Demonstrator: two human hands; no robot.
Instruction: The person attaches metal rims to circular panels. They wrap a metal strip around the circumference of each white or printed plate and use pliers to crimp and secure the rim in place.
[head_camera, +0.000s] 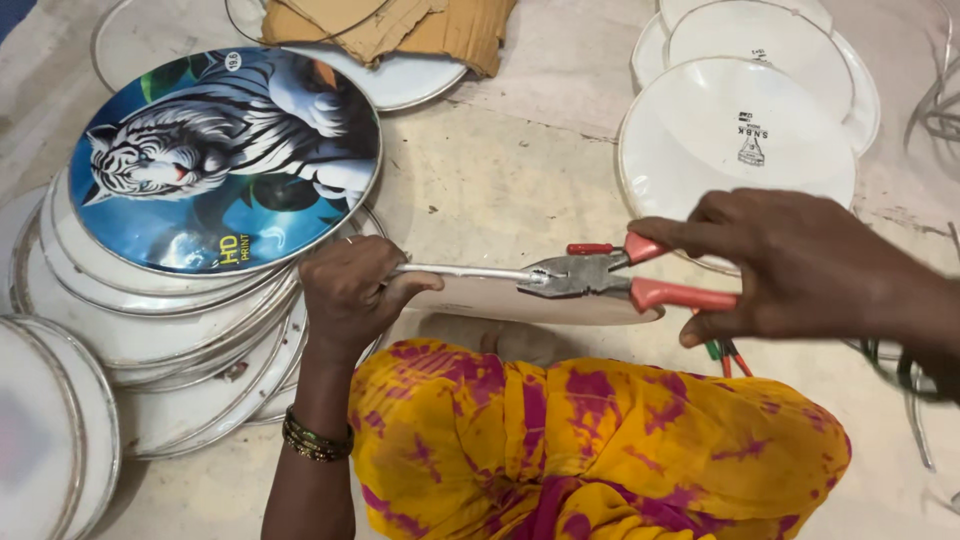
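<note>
My left hand (350, 290) grips the rim of a round drum skin (480, 298) that lies almost edge-on over my knee. My right hand (800, 265) holds pliers (600, 275) with red handles. The pliers' jaws are clamped on the metal rim of the drum skin, just right of my left hand's thumb. My knee, in yellow and pink cloth (600, 440), sits below both hands.
A stack of round drum skins (170, 330) lies at the left, topped by one printed with a white tiger (220, 160). More white skins (735, 125) are stacked at the upper right. Torn cardboard (400, 25) lies at the top. Wire hoops (940, 110) sit at the right edge.
</note>
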